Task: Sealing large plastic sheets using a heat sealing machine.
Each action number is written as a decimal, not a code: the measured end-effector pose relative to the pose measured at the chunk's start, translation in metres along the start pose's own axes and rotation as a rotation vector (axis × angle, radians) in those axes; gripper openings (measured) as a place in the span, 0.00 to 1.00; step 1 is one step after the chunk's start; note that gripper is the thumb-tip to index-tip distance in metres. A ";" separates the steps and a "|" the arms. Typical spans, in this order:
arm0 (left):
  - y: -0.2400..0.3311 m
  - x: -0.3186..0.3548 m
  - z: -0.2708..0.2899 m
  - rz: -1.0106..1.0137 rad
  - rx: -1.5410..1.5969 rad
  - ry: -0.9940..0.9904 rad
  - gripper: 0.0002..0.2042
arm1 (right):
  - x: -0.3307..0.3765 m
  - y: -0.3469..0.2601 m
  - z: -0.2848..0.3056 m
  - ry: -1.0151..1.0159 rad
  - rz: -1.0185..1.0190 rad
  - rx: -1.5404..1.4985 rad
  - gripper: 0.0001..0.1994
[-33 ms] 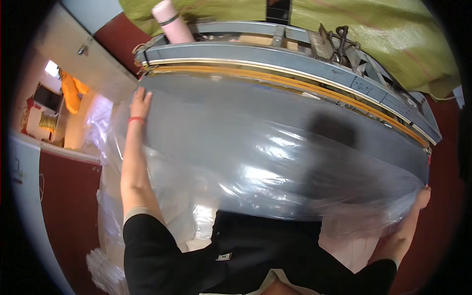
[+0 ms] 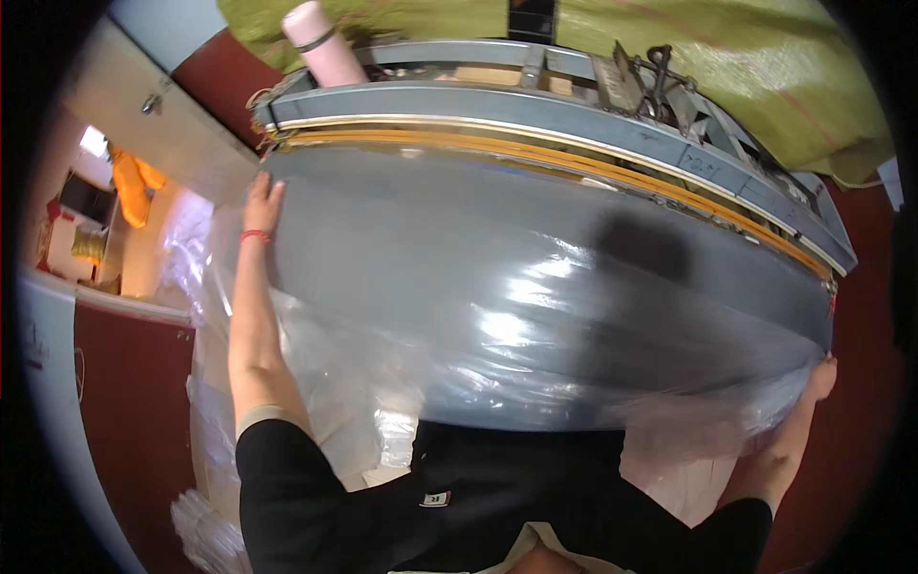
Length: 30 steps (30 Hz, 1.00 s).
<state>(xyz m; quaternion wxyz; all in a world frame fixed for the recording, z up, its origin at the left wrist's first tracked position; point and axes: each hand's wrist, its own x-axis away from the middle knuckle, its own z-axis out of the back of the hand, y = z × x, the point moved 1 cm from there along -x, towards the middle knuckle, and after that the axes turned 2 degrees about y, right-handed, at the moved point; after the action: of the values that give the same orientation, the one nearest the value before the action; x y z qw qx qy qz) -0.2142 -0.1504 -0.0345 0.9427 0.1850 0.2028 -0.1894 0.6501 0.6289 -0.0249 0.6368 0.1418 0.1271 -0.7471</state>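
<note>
We see a clear film spread over a grey worktop in the middle of the frame. Its creases shine at the centre, and its near part hangs toward our black shirt at the bottom. Farther up it lies so smooth that we cannot tell exactly where it ends.

Our left hand, with a red band at the wrist, rests at the worktop's left edge, in the upper left of the frame. Its fingers reach upward, with a gap between them, and close on nothing that we can see. Our right hand is at the far right, below the worktop's right corner. Its fingers are clamped on the film, whose folds run together toward them; the fingertips themselves are too small to make out.

Along the worktop's far edge we see an orange strip, and just above it a blue-grey bar that slopes down to the right. Behind the bar, a pink bottle leans at the upper left, and a dark metal clamp sits at the upper right. A yellow-green sheet fills the top right. At the left we see a door with a handle, and something orange beyond it. More clear plastic lies bunched at the lower left.
</note>
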 end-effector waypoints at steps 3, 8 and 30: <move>-0.032 -0.034 -0.022 -0.006 0.091 -0.135 0.26 | 0.012 0.017 0.014 0.298 0.181 -0.061 0.17; -0.154 -0.058 -0.002 0.242 0.182 -0.288 0.24 | 0.066 -0.102 0.064 0.087 0.033 -0.046 0.13; 0.646 0.441 0.009 -0.815 1.092 -0.983 0.28 | 0.041 -0.064 0.047 0.051 -0.021 -0.271 0.14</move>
<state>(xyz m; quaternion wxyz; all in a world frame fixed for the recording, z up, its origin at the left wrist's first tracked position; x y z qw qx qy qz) 0.4407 0.2774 -0.0507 0.5596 0.4241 -0.3002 -0.6457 0.5790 0.5844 0.0037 0.6389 0.0721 0.2447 -0.7257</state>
